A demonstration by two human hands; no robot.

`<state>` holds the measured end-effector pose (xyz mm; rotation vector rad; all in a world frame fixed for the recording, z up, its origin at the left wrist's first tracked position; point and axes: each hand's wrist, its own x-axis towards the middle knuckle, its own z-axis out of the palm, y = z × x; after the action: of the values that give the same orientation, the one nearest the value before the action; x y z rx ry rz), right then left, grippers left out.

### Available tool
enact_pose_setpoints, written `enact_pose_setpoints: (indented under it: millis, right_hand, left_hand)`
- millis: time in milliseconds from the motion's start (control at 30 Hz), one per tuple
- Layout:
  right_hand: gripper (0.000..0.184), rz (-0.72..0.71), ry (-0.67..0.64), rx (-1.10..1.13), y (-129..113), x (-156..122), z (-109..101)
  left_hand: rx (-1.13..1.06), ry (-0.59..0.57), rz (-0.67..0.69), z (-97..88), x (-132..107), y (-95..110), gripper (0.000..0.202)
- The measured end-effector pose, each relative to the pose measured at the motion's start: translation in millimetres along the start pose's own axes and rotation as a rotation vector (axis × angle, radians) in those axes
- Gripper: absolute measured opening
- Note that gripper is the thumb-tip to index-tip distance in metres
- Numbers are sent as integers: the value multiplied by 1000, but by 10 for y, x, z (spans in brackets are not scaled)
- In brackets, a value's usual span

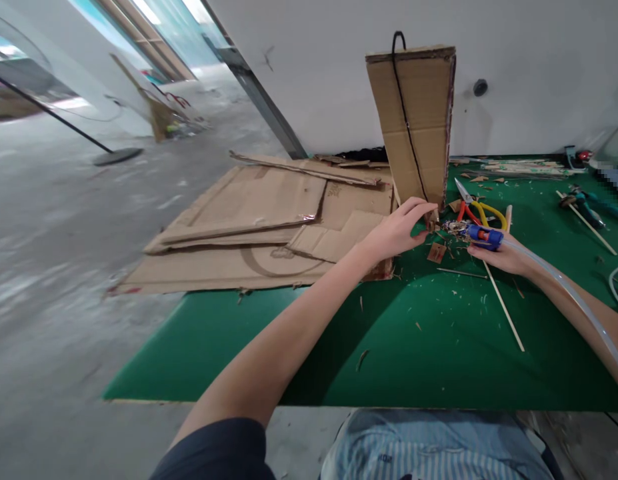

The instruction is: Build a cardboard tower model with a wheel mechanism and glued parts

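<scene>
My left hand (401, 230) reaches to the foot of an upright cardboard panel (419, 120), its fingers closed around a small brown piece (433, 217) that looks like cardboard. A black cord with a hooked top runs down the panel's front. To the right, my right hand (513, 257) grips a blue and orange piece (485, 237); its exact kind is unclear. Small tangled bits (455, 228) lie between the two hands. A clear tube (569, 287) runs along my right forearm to that hand. Scissors (463, 192) and yellow-and-red handles (491, 215) are just behind.
Flat cardboard sheets (249, 207) are piled on the left of the green table (229, 347). A thin wooden stick (506, 310) and a slim rod (469, 273) lie near my right hand. Teal-handled pliers (586, 203) rest farther right; several thin strips (523, 167) are at the back.
</scene>
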<state>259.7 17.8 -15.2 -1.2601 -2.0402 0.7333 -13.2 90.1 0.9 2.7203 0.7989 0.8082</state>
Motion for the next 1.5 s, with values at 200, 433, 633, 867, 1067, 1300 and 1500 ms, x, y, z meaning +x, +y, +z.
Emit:
enact_pose_setpoints:
  millis: [200, 433, 633, 867, 1067, 1300, 1500]
  right_hand:
    - [35, 12, 8, -16, 35, 18, 23]
    - [36, 41, -2, 14, 48, 26, 20]
    - [37, 63, -11, 8, 117, 32, 34]
    - [38, 55, -2, 13, 162, 33, 58]
    - [39, 57, -6, -9, 140, 31, 48]
    - [38, 48, 4, 12, 165, 26, 60]
    - [40, 78, 3, 17, 137, 30, 51]
  left_hand:
    - [9, 5, 11, -12, -1, 32, 51]
    - [27, 31, 29, -21, 10, 0, 49]
    - [13, 33, -13, -12, 9, -29, 49]
    - [13, 43, -28, -17, 5, -38, 48]
    - [5, 30, -41, -13, 5, -28, 49]
    - [48, 28, 11, -21, 5, 13, 49]
    - [90, 42, 77, -10, -2, 0, 48]
